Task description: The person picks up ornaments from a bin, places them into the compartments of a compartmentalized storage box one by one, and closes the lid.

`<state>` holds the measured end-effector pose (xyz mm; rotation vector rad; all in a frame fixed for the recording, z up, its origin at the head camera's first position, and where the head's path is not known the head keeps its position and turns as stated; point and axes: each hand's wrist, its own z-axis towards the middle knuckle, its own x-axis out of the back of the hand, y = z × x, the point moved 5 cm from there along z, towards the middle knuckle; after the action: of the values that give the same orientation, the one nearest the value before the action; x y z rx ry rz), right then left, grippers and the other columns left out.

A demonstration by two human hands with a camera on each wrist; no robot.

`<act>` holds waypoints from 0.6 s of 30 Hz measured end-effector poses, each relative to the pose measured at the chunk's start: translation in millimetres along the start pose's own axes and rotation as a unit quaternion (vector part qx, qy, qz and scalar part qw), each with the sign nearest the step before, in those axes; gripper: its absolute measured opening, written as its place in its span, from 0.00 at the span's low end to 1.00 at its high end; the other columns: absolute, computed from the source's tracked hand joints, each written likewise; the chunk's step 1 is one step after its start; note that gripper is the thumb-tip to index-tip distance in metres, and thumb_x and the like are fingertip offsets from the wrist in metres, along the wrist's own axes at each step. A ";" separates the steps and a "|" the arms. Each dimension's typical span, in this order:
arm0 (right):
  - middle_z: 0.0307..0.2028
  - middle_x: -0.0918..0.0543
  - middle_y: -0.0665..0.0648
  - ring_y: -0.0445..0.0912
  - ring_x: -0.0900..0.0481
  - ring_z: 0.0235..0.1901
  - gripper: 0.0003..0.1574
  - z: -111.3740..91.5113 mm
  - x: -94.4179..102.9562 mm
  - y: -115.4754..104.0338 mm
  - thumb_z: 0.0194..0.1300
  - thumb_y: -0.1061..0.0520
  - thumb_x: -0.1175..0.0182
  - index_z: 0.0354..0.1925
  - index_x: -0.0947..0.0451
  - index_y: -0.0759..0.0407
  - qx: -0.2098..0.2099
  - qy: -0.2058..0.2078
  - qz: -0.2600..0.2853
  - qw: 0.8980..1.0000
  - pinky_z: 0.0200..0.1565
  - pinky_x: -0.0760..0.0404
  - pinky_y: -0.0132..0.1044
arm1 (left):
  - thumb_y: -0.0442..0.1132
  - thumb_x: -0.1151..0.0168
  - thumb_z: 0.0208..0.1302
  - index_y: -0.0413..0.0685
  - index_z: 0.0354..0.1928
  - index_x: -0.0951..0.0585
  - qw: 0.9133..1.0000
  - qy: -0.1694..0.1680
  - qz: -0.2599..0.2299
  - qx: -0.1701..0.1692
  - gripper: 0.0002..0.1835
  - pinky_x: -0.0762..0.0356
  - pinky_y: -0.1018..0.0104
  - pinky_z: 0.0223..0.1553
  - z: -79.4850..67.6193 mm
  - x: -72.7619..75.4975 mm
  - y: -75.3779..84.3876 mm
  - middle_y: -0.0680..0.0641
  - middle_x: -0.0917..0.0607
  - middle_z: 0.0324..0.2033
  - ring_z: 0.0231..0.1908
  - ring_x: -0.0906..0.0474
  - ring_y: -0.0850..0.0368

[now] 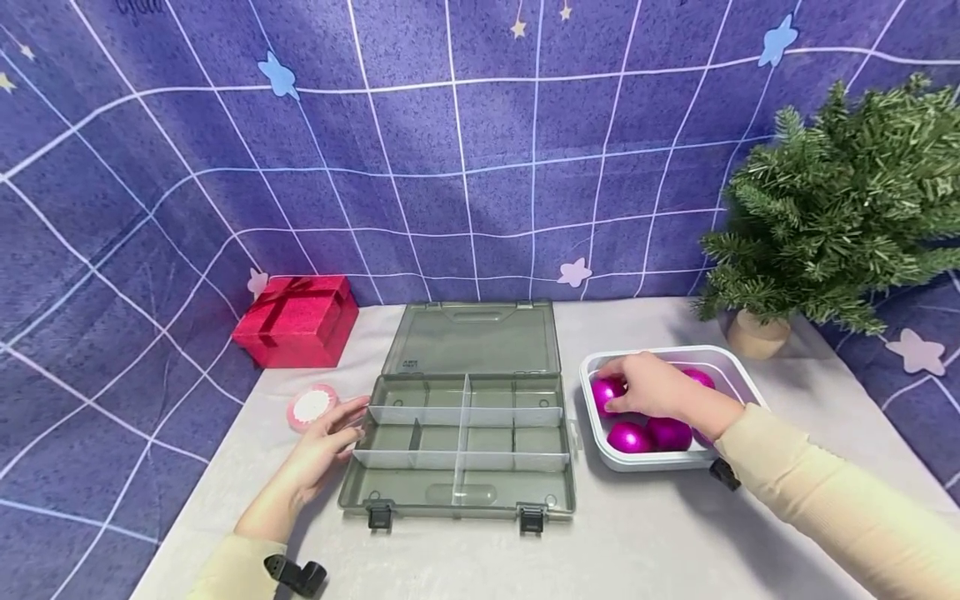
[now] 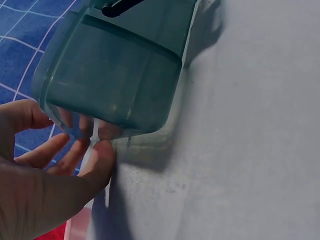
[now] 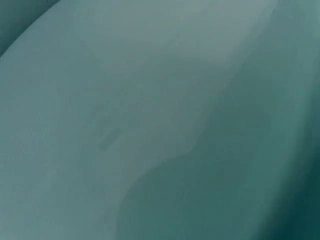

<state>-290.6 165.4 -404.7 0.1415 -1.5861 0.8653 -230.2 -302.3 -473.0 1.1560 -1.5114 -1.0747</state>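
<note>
An open, grey-green plastic compartment box (image 1: 517, 482) lies in the middle of the table, its lid (image 1: 472, 340) folded back; its compartments hold nothing. Against its left side rests my left hand (image 1: 318, 454), fingertips touching the wall with the fingers loosely extended. That wall and the left hand (image 2: 55, 185) also fill part of the left wrist view. To the right, a white tub (image 1: 622, 461) holds several shiny magenta balls (image 1: 630, 437). Reaching into it, my right hand (image 1: 652, 387) grips one magenta ball (image 1: 606, 393) at the tub's left end. The right wrist view shows only a blurred pale surface.
A red gift box (image 1: 300, 325) with a dark ribbon stands at the back left. Next to the left hand lies a round pink and white object (image 1: 312, 407). A small artificial fir tree (image 1: 840, 200) rises behind the tub at right. A patterned blue cloth (image 1: 420, 200) hangs behind the table.
</note>
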 end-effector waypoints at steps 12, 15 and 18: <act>0.36 0.15 0.48 0.42 0.22 0.33 0.25 -3.1 -5.0 1.8 0.50 0.59 0.24 0.48 0.16 0.62 0.026 -0.007 -0.007 1.000 0.40 0.22 0.42 | 0.28 0.48 0.70 0.35 0.78 0.43 1.000 -0.009 -0.024 0.001 0.35 0.45 0.39 0.65 -0.2 -0.6 -1.8 0.35 0.41 0.76 0.73 0.46 0.39; 0.37 0.15 0.48 0.42 0.21 0.35 0.24 -5.0 -1.0 3.2 0.51 0.59 0.25 0.48 0.16 0.62 0.034 -0.006 0.003 0.999 0.42 0.21 0.43 | 0.28 0.48 0.70 0.35 0.78 0.44 0.999 -0.011 -0.034 0.003 0.35 0.49 0.35 0.66 0.0 -0.1 -2.7 0.35 0.41 0.76 0.73 0.46 0.39; 0.36 0.15 0.48 0.42 0.21 0.35 0.23 -7.1 6.9 4.0 0.52 0.59 0.27 0.48 0.16 0.61 0.029 -0.003 0.018 0.999 0.42 0.21 0.43 | 0.28 0.48 0.70 0.35 0.78 0.43 0.999 -0.012 -0.041 0.003 0.35 0.50 0.35 0.66 -0.2 0.9 -3.5 0.35 0.41 0.76 0.73 0.46 0.38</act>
<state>-288.7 175.1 -400.7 0.1560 -1.5740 0.9401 -229.5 -303.9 -476.2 1.2228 -1.4975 -1.1425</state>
